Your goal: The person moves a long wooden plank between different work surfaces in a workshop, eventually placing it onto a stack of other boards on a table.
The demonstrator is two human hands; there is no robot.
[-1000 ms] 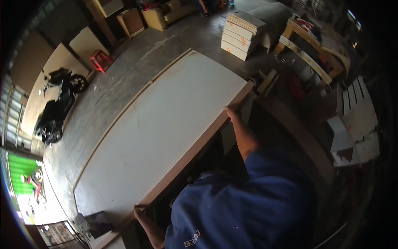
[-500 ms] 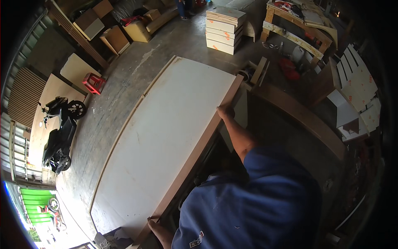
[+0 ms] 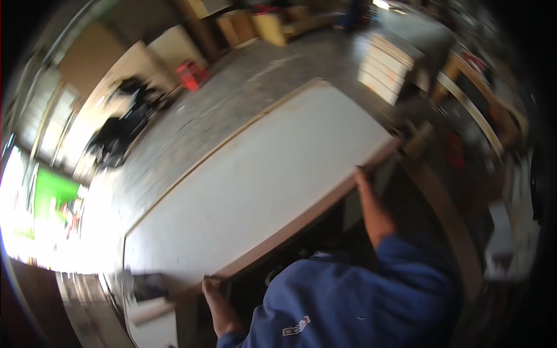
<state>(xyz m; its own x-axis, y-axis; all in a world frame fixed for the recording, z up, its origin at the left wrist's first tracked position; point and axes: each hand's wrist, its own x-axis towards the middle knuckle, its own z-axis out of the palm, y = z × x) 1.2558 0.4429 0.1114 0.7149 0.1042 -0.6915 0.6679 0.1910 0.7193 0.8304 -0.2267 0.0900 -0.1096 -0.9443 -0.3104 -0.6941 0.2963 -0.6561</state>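
Note:
A long white panel point(image 3: 261, 156) lies in front of me with a thin wooden edging along its far side and a pinkish wooden strip point(image 3: 307, 211) along its near side. My left hand point(image 3: 212, 286) grips that strip toward the lower left. My right hand point(image 3: 361, 174) holds it farther up at the right. A dark, blurred object point(image 3: 148, 287), too smeared to identify, is at the panel's left end.
A stack of white boards point(image 3: 383, 72), a wooden workbench point(image 3: 473, 101) and a curved brown board point(image 3: 441, 214) are to the right. Beyond the panel are a red stool point(image 3: 191, 74), leaning sheets point(image 3: 174, 52) and a black scooter point(image 3: 122, 127). A bright doorway point(image 3: 46, 203) is at left.
The view has swung since half a second ago, shifting the panel and my hands rightward in the picture, and is now blurred. Both hands stay on the strip.

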